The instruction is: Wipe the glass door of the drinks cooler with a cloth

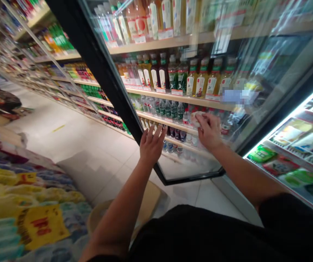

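A glass door (200,160) with a black frame (109,78) stands swung open in front of me. My right hand (210,131) pinches a crumpled whitish cloth (196,119) against the glass. At the door's left edge, my left hand (153,143) has its fingers stretched out, resting at the frame and the glass beside it. Nothing shows in that hand. Through the pane I see shelves of drinks, with juice bottles (200,82) on the middle shelf and smaller bottles lower down.
To the right, a lit fridge (293,142) holds packaged goods. A pile of packs with a yellow price sign (43,226) lies at lower left. Drink shelves (63,58) run down the aisle, where a person (3,100) crouches. A beige stool-like object (151,200) stands below my left arm.
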Demonstrator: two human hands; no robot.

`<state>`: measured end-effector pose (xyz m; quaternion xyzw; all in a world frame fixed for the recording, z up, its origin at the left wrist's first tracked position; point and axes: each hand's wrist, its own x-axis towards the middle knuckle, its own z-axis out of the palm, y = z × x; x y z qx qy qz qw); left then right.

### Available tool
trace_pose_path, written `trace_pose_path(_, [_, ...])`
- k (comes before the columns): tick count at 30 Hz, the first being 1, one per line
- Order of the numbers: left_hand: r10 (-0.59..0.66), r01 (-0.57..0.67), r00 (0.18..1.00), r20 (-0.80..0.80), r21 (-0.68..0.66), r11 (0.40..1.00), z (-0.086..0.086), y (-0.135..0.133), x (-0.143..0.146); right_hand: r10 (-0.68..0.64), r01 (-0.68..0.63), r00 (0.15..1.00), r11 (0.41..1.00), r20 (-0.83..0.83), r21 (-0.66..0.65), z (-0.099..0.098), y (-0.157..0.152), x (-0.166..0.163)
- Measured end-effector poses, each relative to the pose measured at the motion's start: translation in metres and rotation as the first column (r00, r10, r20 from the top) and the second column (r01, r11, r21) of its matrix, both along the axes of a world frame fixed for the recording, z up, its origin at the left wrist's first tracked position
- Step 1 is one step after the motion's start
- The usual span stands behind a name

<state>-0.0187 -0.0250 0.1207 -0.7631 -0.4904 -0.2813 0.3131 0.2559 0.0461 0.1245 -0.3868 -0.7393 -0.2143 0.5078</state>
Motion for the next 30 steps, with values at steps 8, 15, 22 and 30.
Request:
trace_pose_path(8, [-0.049, 0.053, 0.998, 0.028, -0.124, 0.991, 0.014, -0.017, 0.002, -0.033, 0.033, 0.999, 0.999, -0.01, -0.018, 0.02, -0.018, -0.018])
trace_pose_path(15, [-0.036, 0.038, 0.999, 0.015, -0.103, 0.994, 0.015, -0.026, 0.008, 0.126, -0.13, 0.98, 0.991, 0.152, 0.016, 0.018, -0.03, -0.057])
trace_pose_path(22, [-0.052, 0.047, 0.998, -0.037, -0.115, 0.992, 0.023, -0.033, 0.004, 0.112, -0.114, 0.986, 0.993, 0.124, 0.006, 0.044, -0.036, -0.067])
trace_pose_path(30, [-0.015, -0.004, 0.992, -0.125, -0.153, 0.988, 0.031, -0.045, 0.002, 0.203, -0.181, 0.943, 0.978, 0.263, -0.105, -0.023, -0.04, -0.07])
